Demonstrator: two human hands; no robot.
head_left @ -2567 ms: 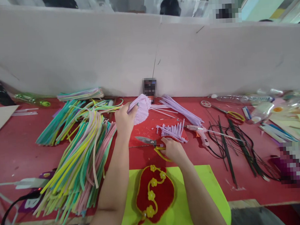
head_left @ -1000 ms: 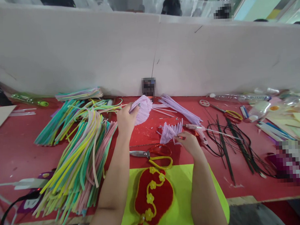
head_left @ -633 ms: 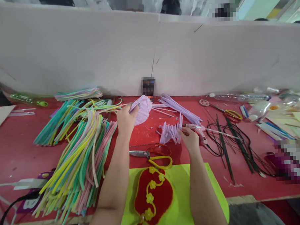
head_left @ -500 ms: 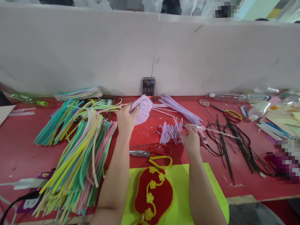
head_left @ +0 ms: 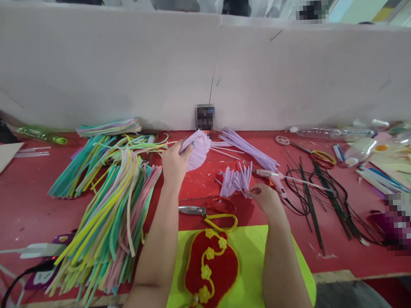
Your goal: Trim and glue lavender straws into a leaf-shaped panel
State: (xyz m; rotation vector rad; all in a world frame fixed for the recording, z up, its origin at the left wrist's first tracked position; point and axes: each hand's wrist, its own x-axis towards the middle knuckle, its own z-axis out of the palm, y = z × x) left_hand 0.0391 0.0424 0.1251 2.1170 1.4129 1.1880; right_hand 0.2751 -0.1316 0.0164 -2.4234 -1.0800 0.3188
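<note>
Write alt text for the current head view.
A person's left hand holds a ribbed lilac piece at a red table, while the right hand reaches the edge of a pile of short lilac pieces. Red-and-yellow-handled scissors lie nearer the wearer, a pink glue gun to the right, long pastel strips to the left.

This looks like a craft workshop: a red worktop (head_left: 20, 198) carries bundles of coloured fuzzy stems (head_left: 102, 213) at left, short lilac stems (head_left: 232, 181) and scissors (head_left: 201, 211) near the centre, and a pink glue gun (head_left: 277, 182) right of centre. Beyond a white partition (head_left: 120, 71), other people's heads (head_left: 236, 3) show along the top edge.
</note>
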